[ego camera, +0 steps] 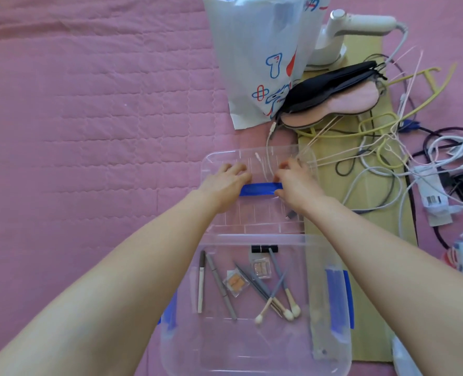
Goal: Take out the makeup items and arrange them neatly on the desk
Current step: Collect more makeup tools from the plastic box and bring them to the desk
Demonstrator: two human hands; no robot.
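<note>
Both hands, left [226,180] and right [295,180], press flat on the clear lid [260,213], gripping nothing. Behind them, the open bin [325,308] holds untouched pencils, sponge applicators [288,313] and eyeshadow pans [261,268]; next, reach back inside.

Both bare forearms reach forward from the bottom corners of the view, converging toward each other as they extend away from the body. The left hand [226,183] lies palm down, its back facing the camera, fingers bent and pointing forward and slightly inward. The right hand [295,181] mirrors it, palm down, with its fingers curled and its thumb side turned toward the left hand. The 2 hands sit at the same level, near each other with a narrow gap between them. Both wrists are straight, in line with the forearms. Whether either hand is gripping anything cannot be told.
</note>
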